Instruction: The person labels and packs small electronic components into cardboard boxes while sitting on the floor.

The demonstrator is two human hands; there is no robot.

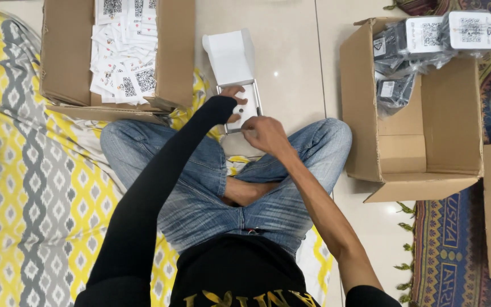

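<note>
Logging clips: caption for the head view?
Seated cross-legged, both hands, left and right, hold a small white box between two cartons.

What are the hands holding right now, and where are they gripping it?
Both hold a small white box, lid open: the left hand grips its left edge, the right hand pinches its near bottom edge.
</note>
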